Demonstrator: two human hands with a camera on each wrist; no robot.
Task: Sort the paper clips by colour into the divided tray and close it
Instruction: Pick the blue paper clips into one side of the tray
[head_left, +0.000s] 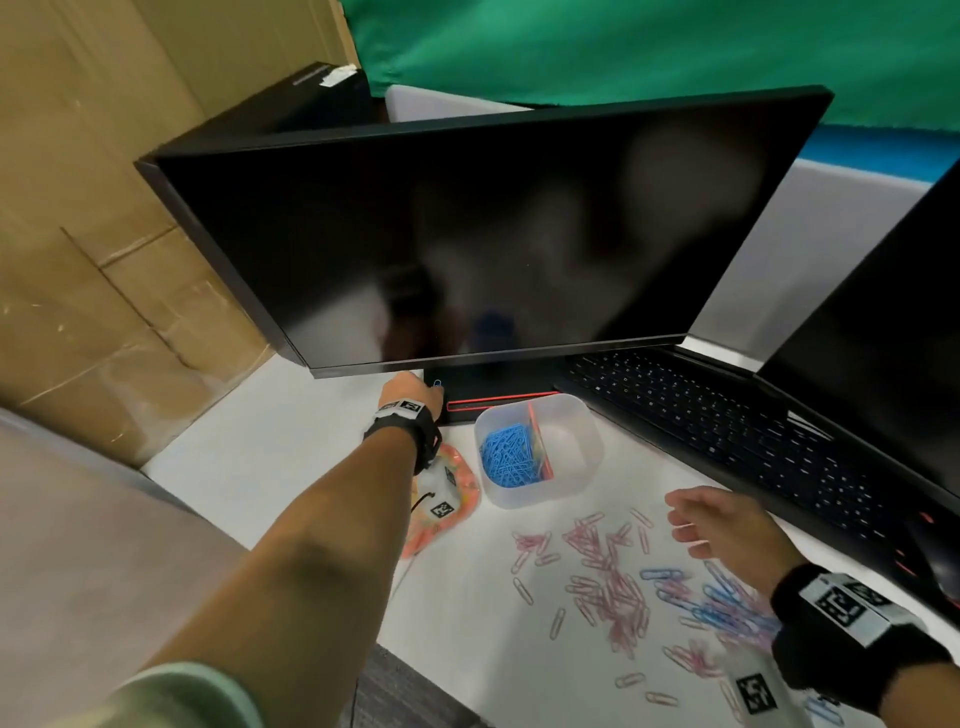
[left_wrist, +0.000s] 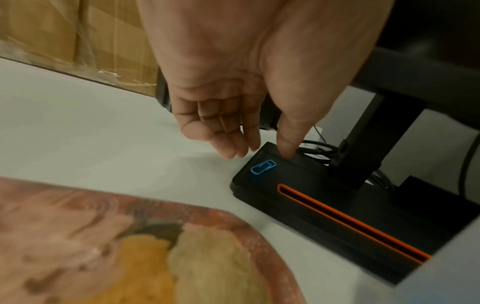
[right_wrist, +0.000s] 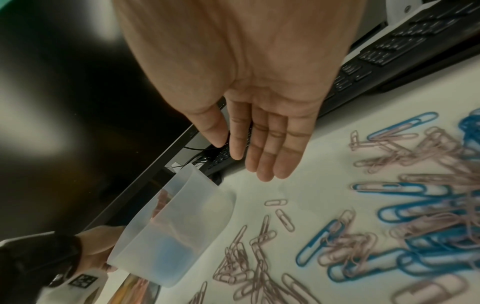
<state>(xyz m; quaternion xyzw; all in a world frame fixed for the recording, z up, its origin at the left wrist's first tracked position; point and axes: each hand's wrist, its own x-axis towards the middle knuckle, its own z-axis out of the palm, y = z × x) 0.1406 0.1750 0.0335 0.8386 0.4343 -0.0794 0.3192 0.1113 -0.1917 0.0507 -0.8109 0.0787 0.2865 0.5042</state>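
The left hand (left_wrist: 233, 115), fingers loose, reaches for a stray blue clip (left_wrist: 262, 167) on the monitor base (left_wrist: 298, 197). The right hand (head_left: 727, 525) waits empty above the desk (head_left: 467, 597).

The monitor (head_left: 467, 234) hung low over the surface (head_left: 291, 457), leaving only a shallow gap beneath its lower edge, and in that gap the black stand base (left_wrist: 324, 201) and its upright post (left_wrist: 363, 144) blocked the way, with cables (left_wrist: 317, 148) bunched behind. The left hand (left_wrist: 233, 115) reached into this gap above a lone blue clip (left_wrist: 262, 166) on the base. The tray (head_left: 540, 447), the keyboard (head_left: 727, 415) and scattered clips (head_left: 613, 582) crowded the right, while bare surface lay open to the left, bounded by cardboard boxes (head_left: 78, 234).
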